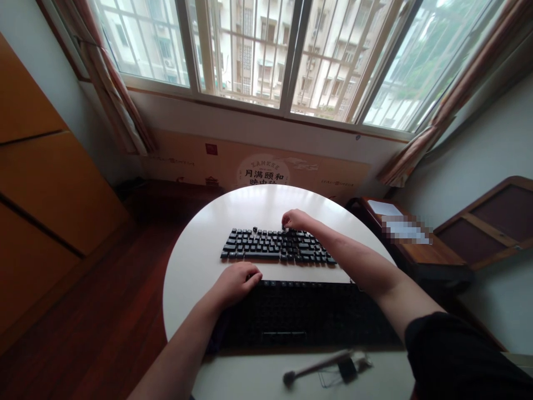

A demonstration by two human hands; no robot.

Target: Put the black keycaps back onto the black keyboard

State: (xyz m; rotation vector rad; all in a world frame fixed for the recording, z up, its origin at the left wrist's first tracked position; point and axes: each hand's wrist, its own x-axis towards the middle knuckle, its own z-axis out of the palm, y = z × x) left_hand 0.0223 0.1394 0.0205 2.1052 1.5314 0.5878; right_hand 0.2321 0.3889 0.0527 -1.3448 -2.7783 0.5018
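Note:
Loose black keycaps (254, 244) lie on the white round table, laid out in rows like a keyboard. My right hand (295, 219) reaches over their far edge, its fingers pinched at a small dark keycap (284, 226). Nearer to me is a black keyboard base (308, 316), with some keycaps along its far row and dark, bare-looking rows below. My left hand (240, 280) rests at the base's far left corner, fingers curled in and thumb along its edge. What those curled fingers hold, if anything, is hidden.
On the near part of the table (245, 378) lie a brush (310, 371) and a small tool with a wire loop (345, 371), both blurred. One keycap (255, 229) sits just beyond the rows. A wooden side table (433, 250) with papers stands at right, windows ahead.

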